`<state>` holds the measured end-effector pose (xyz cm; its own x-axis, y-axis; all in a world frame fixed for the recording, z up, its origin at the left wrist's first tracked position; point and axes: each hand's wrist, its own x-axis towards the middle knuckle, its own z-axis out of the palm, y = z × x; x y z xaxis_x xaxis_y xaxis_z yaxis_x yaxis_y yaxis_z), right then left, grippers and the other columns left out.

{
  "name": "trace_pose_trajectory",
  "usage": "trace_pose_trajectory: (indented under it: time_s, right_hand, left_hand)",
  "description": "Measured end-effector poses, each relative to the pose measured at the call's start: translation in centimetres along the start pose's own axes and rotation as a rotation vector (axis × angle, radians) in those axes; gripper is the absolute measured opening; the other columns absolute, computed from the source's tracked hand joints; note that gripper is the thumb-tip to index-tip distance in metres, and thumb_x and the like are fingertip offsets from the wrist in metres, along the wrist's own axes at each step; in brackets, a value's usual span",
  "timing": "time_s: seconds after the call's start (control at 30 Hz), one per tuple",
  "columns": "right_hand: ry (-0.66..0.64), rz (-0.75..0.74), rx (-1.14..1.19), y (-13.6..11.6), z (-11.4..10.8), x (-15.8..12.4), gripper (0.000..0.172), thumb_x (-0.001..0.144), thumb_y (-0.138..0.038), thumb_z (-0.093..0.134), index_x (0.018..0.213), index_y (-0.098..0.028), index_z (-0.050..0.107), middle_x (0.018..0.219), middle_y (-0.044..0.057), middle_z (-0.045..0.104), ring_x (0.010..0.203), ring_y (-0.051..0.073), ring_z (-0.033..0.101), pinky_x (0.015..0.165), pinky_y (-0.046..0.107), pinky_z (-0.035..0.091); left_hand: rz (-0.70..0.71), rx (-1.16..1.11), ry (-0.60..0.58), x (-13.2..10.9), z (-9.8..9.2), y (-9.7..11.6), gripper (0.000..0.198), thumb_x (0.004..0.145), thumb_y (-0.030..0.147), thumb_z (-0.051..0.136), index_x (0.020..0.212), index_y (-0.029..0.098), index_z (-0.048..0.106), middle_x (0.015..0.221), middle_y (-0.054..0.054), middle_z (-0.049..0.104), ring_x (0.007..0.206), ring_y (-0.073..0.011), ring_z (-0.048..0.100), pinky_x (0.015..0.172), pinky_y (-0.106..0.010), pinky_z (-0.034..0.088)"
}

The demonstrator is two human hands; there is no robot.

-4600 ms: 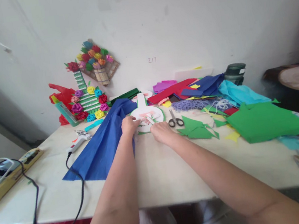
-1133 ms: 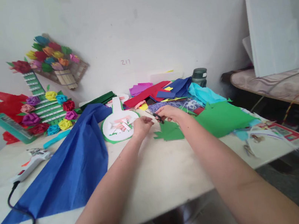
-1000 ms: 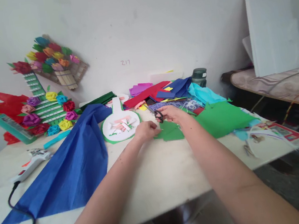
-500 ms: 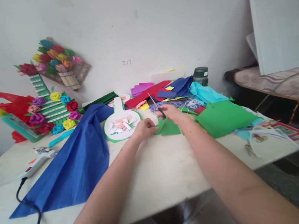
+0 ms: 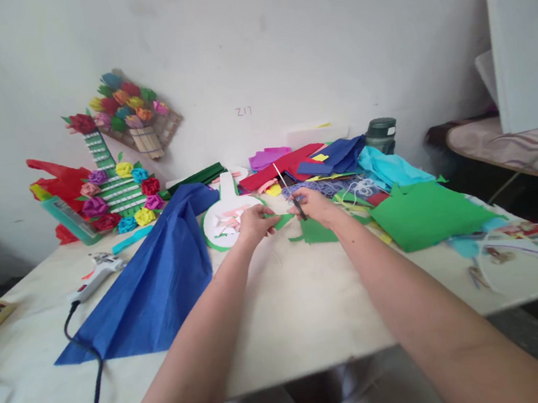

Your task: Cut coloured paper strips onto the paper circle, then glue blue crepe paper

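Observation:
My left hand [image 5: 253, 221] is closed in a pinch on a small strip of green paper [image 5: 279, 221], just in front of a white paddle-shaped cutout [image 5: 228, 211] with pink and white scraps on it. My right hand [image 5: 317, 205] grips black-handled scissors [image 5: 289, 194], blades pointing up and away, right next to the green strip. More green paper scraps [image 5: 318, 231] lie under and beside my right hand on the pale table [image 5: 285, 307].
A large blue sheet [image 5: 159, 278] spreads at the left, with a glue gun [image 5: 93, 279] and its black cord beside it. Paper-flower crafts [image 5: 120, 190] lean on the wall. A big green sheet [image 5: 427, 215], coloured paper pile [image 5: 313, 161] and dark jar [image 5: 381, 134] lie right.
My right hand picked the scissors up from the table and raised their blades. My left hand left the white cutout and took hold of a green strip. The view swung back leftward.

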<state>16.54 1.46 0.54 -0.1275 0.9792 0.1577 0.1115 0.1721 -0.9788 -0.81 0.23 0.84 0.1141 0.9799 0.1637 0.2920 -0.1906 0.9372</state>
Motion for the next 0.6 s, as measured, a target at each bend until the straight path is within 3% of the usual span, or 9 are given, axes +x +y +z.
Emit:
trace_pose_trajectory:
  time_s: [0.1,0.2,0.33,0.43,0.53,0.6]
  right_hand:
    - [0.056,-0.021,0.049,-0.2,1.1,0.0,0.042,0.054,-0.027,0.072,0.087,-0.017,0.048,0.054,-0.007,0.053,0.041,0.007,0.048,0.042,0.019,0.039]
    - [0.135,-0.07,0.069,-0.5,1.9,0.0,0.043,0.054,-0.029,0.071,0.087,-0.017,0.046,0.053,-0.008,0.053,0.04,0.007,0.048,0.042,0.019,0.039]
    - [0.22,-0.084,0.041,-0.5,2.5,0.2,0.041,0.058,-0.03,0.068,0.09,-0.018,0.046,0.055,-0.008,0.053,0.041,0.006,0.047,0.045,0.02,0.041]
    - [0.251,-0.062,0.059,-0.4,2.7,0.3,0.039,0.062,-0.029,0.066,0.094,-0.017,0.047,0.058,-0.007,0.054,0.042,0.006,0.048,0.047,0.02,0.043]
    - [0.26,0.005,0.05,-0.5,2.4,0.1,0.033,0.067,-0.03,0.064,0.093,-0.017,0.049,0.058,-0.006,0.054,0.042,0.005,0.047,0.043,0.017,0.041]
    - [0.197,0.036,0.022,-0.6,2.0,-0.3,0.029,0.07,-0.037,0.062,0.085,-0.016,0.051,0.056,-0.005,0.053,0.04,0.005,0.047,0.037,0.015,0.034]
  left_hand:
    - [-0.031,-0.255,0.072,0.0,-0.4,0.2,0.036,0.051,0.028,0.077,0.076,0.014,0.055,0.044,0.006,0.053,0.037,-0.0062,0.049,0.04,-0.017,0.038]
    - [-0.16,-0.456,0.048,-0.5,-0.6,0.4,0.029,0.057,0.026,0.075,0.073,0.012,0.056,0.053,0.002,0.058,0.044,-0.0061,0.054,0.047,-0.017,0.043]
    - [-0.283,-0.384,-0.054,-1.0,-1.0,0.9,0.022,0.063,0.025,0.071,0.065,0.01,0.054,0.057,-0.006,0.063,0.048,-0.0097,0.059,0.045,-0.017,0.043]
    - [-0.228,-0.384,-0.055,-0.9,-1.5,1.1,0.02,0.066,0.022,0.069,0.063,0.01,0.053,0.058,-0.008,0.064,0.046,-0.0098,0.059,0.045,-0.018,0.044]
    - [-0.145,-0.456,0.062,-0.4,-2.0,0.8,0.019,0.07,0.021,0.066,0.064,0.009,0.053,0.058,-0.007,0.064,0.048,-0.0098,0.06,0.05,-0.019,0.048]
    - [-0.12,-0.503,0.148,-0.1,-2.4,0.4,0.018,0.072,0.02,0.063,0.064,0.009,0.052,0.056,-0.006,0.063,0.047,-0.0098,0.06,0.051,-0.02,0.048]
